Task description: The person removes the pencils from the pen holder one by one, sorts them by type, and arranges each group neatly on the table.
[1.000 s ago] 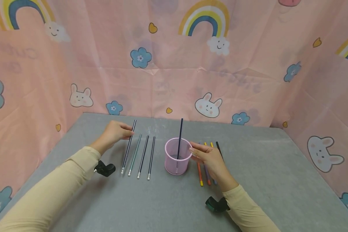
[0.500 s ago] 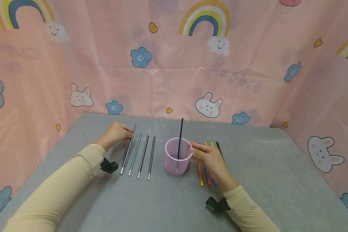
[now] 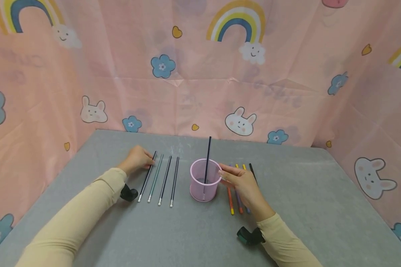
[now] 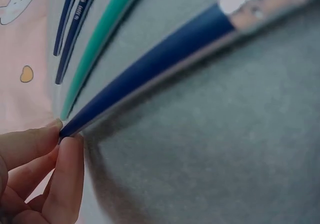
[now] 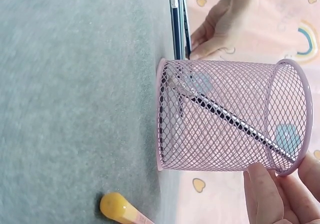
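In the head view my left hand (image 3: 136,159) is at the left end of a row of pencils. Its thumb and fingers pinch the far tip of a dark blue pencil (image 4: 165,58), whose eraser end points toward me, low over the table. Beside that pencil lie a teal pencil (image 3: 155,178) and two more dark pencils (image 3: 165,180). My right hand (image 3: 243,185) holds the rim of a pink mesh pencil cup (image 5: 225,114) between thumb and fingers. One dark pencil (image 3: 208,150) leans inside the upright cup, its eraser end at the bottom.
Several coloured pencils (image 3: 231,202) lie right of the cup, partly hidden under my right hand. The grey table (image 3: 320,193) ends at a pink patterned curtain (image 3: 194,100) behind and at the sides. A black wrist camera (image 3: 250,236) hangs at my right cuff.
My left hand has lowered the dark blue pencil to the table at the row's left end, its far tip coming down and toward me. The right hand and cup have stayed still.
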`<state>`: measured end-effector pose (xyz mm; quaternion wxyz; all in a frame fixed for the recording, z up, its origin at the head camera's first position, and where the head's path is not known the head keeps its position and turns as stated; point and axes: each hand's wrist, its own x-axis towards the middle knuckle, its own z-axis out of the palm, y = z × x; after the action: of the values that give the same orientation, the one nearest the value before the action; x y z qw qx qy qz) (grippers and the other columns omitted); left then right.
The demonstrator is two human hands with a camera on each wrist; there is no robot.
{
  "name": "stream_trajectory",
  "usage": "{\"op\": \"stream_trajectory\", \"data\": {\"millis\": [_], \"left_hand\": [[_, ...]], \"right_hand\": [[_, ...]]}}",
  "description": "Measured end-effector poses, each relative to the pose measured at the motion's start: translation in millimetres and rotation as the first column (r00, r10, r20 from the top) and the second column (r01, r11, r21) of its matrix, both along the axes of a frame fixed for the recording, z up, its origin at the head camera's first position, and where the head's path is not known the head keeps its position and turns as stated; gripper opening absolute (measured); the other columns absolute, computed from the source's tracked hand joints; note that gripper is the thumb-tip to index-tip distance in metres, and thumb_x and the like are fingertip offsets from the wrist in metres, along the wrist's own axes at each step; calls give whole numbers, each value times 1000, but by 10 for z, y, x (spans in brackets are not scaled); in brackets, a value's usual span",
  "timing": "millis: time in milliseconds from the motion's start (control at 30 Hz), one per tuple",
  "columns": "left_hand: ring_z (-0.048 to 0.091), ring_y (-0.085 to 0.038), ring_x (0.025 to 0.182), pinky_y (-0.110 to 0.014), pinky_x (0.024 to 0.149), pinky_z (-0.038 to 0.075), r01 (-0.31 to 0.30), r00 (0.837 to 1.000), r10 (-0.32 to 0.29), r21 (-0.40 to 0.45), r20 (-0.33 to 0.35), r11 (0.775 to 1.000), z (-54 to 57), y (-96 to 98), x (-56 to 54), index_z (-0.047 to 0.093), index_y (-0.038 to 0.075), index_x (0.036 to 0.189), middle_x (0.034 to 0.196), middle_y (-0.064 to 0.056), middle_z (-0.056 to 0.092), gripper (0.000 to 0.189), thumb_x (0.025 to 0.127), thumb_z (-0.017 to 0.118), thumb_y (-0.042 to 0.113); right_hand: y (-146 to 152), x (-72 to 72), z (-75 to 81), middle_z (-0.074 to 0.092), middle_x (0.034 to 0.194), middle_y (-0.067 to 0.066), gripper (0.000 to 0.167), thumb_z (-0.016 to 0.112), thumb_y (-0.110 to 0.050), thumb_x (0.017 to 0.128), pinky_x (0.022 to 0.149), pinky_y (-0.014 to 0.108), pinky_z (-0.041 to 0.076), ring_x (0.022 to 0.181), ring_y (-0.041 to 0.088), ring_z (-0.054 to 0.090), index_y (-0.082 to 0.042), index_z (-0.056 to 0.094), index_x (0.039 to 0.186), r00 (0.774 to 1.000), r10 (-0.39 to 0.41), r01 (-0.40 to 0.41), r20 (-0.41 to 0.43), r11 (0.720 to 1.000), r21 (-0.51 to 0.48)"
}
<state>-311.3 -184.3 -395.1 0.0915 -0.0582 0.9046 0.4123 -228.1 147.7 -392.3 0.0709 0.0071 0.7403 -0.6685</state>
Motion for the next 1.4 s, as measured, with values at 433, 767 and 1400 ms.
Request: {"op": "stream_trajectory", "data": {"millis": [433, 767, 1400], "left_hand": [[57, -6, 55, -17, 53, 51, 43, 996, -53, -138, -70, 989, -49, 14, -25, 74, -9, 94, 89, -19, 73, 14, 85, 74, 2], [64, -14, 64, -23, 58, 53, 2, 986, -31, -175, -165, 985, -3, 32, 56, 73, -9, 94, 91, -22, 74, 13, 86, 70, 1], [74, -23, 94, -34, 82, 61, 110, 943, -55, 154, -327, 982, 407, 957, 275, 74, 7, 113, 108, -12, 76, 24, 92, 72, 19]], "right_hand": [[-4, 0, -9, 60, 140, 15, 39, 67, -13, 95, 95, 32, 56, 129, 27, 59, -1, 62, 133, 1000, 4, -4, -9, 1000, -7], [-17, -6, -11, 60, 139, 17, 40, 67, -12, 94, 92, 30, 58, 122, 22, 63, 1, 61, 132, 1000, 10, -11, -22, 1000, -22], [5, -17, -16, 60, 138, 17, 40, 67, -10, 95, 90, 28, 59, 114, 13, 67, 2, 61, 132, 1000, -5, 5, -21, 1000, -14]]}}
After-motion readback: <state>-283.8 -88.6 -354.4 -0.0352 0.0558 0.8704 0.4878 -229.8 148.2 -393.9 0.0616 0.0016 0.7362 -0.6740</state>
